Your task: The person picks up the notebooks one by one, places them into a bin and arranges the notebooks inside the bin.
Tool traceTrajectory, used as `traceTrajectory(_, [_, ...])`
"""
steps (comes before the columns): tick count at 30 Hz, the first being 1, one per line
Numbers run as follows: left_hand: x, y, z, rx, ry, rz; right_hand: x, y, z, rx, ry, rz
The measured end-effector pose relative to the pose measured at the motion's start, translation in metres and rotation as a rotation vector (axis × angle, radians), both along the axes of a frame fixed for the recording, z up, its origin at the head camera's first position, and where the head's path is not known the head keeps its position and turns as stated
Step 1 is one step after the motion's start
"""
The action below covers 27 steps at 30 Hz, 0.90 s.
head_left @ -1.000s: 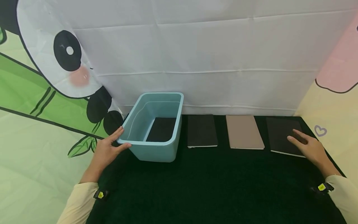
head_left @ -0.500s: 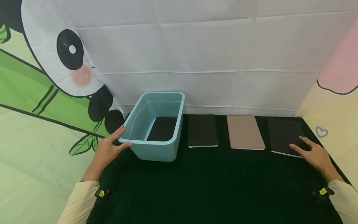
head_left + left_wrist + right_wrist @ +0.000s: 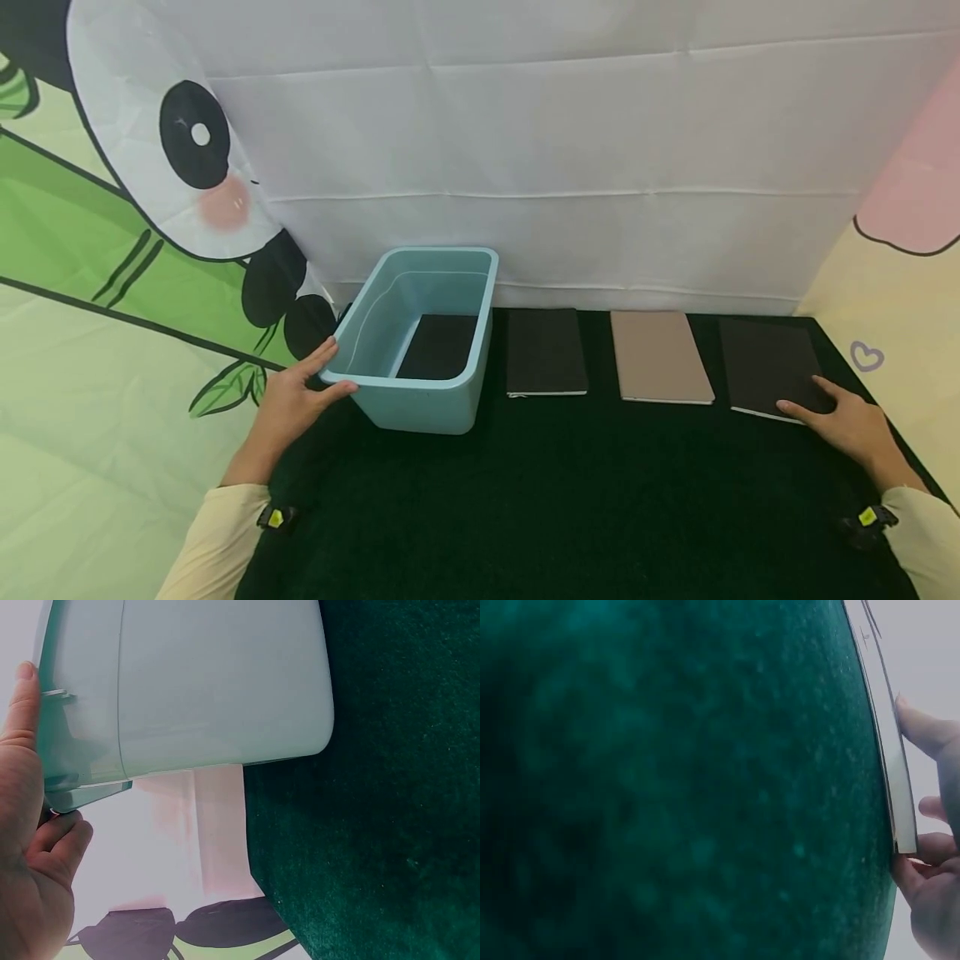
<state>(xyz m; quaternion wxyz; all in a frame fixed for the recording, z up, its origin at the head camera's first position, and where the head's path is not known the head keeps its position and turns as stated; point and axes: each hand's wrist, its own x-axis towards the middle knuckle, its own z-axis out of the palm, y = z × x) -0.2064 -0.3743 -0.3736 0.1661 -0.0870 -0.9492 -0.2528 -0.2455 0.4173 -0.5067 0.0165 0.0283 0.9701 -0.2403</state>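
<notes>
since the earlier frame the right hand had moved outward and toward the person, reaching the near right corner of the black-covered, rectangular paper notebook at the row's far right; the left hand had stayed at the bin. in the right wrist view its thumb lay against the notebook's near side and its other fingers bent round the corner, so they seemed to be grasping it there, probably because that corner gave both an edge to hold. the notebook lay flat on the dark green, cloth-covered surface. the left fingers were grasping the near left corner of the rim of the light blue, rectangular plastic bin, likely to steady it. a flat, black, rectangular item lay on the bin's floor. between bin and right hand, a smaller black-covered rectangular notebook and a beige-covered rectangular notebook lay apart, spaced in a row, perhaps so each could be taken singly.
</notes>
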Motion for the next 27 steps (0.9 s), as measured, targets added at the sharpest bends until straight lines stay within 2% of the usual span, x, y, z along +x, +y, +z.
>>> traceTrajectory(5, [0.000, 0.002, -0.001, 0.011, -0.006, -0.003, 0.002, 0.000, 0.002, -0.008, -0.037, -0.021])
traceTrajectory(11, [0.002, 0.002, -0.002, 0.032, 0.038, -0.012, -0.001, -0.007, 0.010, -0.057, -0.090, -0.054])
traceTrajectory(21, [0.000, 0.002, -0.004, 0.041, 0.051, -0.031, -0.003, -0.019, 0.023, -0.155, -0.115, -0.170])
traceTrajectory(27, [0.001, 0.001, -0.004, 0.043, 0.070, -0.034, -0.013, -0.015, 0.037, -0.189, -0.192, -0.151])
